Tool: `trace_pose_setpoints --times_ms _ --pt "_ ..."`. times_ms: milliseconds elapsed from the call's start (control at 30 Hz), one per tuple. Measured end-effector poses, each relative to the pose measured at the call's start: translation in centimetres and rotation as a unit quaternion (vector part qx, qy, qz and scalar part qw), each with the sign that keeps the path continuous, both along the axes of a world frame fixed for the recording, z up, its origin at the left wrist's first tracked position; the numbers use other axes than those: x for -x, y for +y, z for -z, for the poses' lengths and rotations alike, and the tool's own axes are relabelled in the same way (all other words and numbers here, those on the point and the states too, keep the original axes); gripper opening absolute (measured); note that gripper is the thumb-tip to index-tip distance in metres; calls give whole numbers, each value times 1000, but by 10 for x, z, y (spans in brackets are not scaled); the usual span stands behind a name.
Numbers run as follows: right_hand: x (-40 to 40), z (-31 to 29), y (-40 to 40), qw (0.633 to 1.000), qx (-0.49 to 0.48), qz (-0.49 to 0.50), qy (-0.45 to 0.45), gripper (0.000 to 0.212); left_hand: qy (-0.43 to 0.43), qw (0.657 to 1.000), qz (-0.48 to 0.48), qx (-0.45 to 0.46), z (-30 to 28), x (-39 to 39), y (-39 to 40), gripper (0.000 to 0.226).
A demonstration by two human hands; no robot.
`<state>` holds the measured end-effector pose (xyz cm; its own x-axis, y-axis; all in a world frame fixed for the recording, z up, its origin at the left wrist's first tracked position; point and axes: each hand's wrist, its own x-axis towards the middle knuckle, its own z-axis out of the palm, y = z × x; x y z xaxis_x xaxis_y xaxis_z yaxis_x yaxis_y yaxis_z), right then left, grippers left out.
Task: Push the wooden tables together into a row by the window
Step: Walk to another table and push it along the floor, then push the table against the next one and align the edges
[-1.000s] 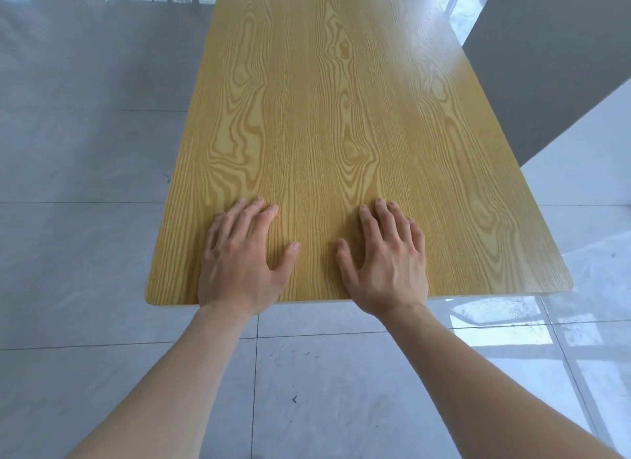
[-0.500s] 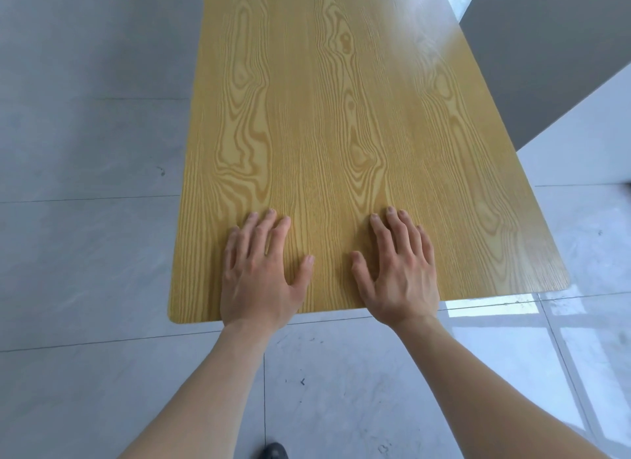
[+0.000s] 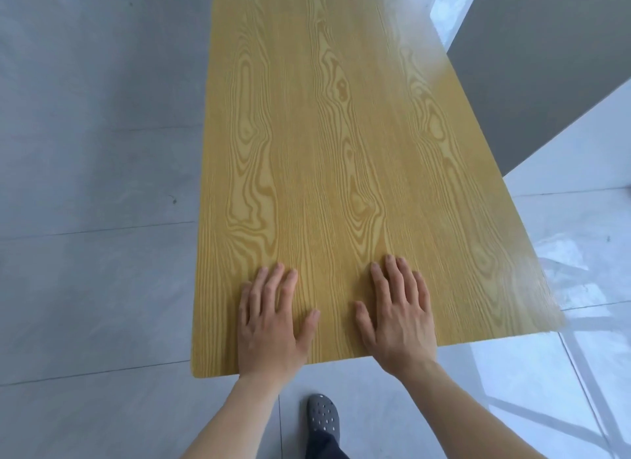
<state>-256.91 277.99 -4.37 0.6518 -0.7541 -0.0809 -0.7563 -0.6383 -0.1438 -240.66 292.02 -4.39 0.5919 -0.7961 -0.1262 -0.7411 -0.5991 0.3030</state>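
Both palms lay flat on the table's near end.

The left hand (image 3: 269, 325) and right hand (image 3: 397, 317) were spread open, gripping nothing, side by side on the table (image 3: 341, 144), which stretched away over the floor (image 3: 85, 185); a shoe (image 3: 322, 416) stood below.

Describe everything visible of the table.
The table shows only its top: a long rectangular board in yellow wood grain with rounded near corners, glossy toward the far right. It stands level, running away from the viewer. The left hand and right hand lie flat, palms down, at its near edge. Its legs are hidden.
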Motion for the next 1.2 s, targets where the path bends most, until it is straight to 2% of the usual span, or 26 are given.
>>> trace_pose_setpoints --times_ms 167,300,467,667,767,833,900,1033,1200 --pt "-34 -42 -10 997 -62 28 40 53 73 993 62 -72 -44 -36 -3 73" --pt "-90 -82 -10 987 -122 -32 96 61 101 991 52 -71 -89 -93 5 68" --pt "-201 -124 15 976 -166 -58 132 65 75 992 52 -84 -122 -210 34 73" --pt "-365 -171 76 975 -170 -84 116 64 45 995 34 -79 -172 -376 102 79" --pt "-441 -194 106 978 -164 -94 89 63 27 997 16 -66 -199 -448 135 102" --pt "-482 -207 116 979 -155 -104 84 63 14 998 2 -58 -211 -487 145 108" --pt "-521 -216 120 981 -145 -104 77 64 10 999 -1 -46 -223 -521 150 103" --pt "-591 -224 112 984 -130 -102 61 64 -8 999 15 -31 -235 -590 140 73" --pt "-679 -219 76 987 -124 -90 54 64 -26 999 27 -26 -233 -680 103 72"
